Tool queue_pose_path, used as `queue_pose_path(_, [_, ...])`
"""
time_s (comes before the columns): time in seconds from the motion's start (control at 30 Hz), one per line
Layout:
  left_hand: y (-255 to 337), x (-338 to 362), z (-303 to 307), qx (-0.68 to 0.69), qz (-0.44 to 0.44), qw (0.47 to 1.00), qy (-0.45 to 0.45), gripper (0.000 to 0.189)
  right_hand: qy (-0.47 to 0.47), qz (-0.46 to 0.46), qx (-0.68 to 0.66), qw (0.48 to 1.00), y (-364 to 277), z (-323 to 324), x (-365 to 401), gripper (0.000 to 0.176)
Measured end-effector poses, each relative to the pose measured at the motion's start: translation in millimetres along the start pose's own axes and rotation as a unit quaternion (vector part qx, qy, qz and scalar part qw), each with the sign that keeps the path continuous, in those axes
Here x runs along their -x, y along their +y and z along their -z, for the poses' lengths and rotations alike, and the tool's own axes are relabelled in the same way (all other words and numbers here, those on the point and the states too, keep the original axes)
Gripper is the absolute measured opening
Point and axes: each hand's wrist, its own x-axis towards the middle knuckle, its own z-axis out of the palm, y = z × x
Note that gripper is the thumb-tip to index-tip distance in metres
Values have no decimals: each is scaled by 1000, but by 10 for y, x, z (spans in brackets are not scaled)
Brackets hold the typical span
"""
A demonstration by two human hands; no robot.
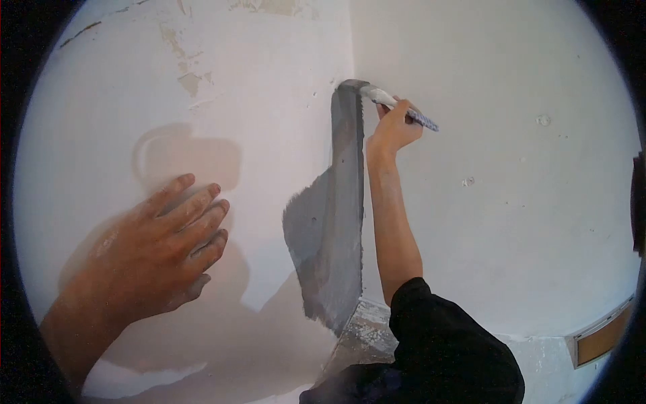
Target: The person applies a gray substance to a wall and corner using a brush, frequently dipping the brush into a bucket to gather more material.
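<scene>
A band of dark grey coating (323, 229) runs down the wall corner and widens to the left lower down. My right hand (397, 128) grips a brush (380, 95) by its handle, and the bristles touch the top end of the grey band in the corner. Over the white left wall (269, 121) is my left hand (182, 236), back of the hand showing, fingers spread and holding nothing. Whether its palm touches the wall I cannot tell.
On the right wall (471, 121) are small pits and patches. Scraped marks (190, 83) show at the upper left. A stained floor section (370, 330) lies below the corner. A brown framed panel (605, 334) stands at the lower right.
</scene>
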Motion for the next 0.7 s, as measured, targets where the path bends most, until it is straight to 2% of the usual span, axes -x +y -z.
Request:
queue_pose_path(0.1, [3, 12, 5, -4, 3, 1000, -6, 52, -33, 17, 42, 998, 7, 15, 68, 22])
queue_pose_path(0.2, [6, 9, -4, -9, -4, 1000, 0, 52, 11, -18, 18, 1000, -36, 32, 37, 22])
queue_pose_path(0.3, [0, 23, 6, -7, -3, 1000, 3, 52, 5, 6, -18, 1000, -137, 62, 104, 23])
queue_pose_path(0.5, [3, 21, -1, -16, -5, 1000, 4, 52, -13, -15, 22, 1000, -18, 61, 92, 23])
queue_pose_path(0.7, [12, 6, 0, -17, -7, 1000, -2, 51, 55, 1, 48, 997, 170, -51, -174, 22])
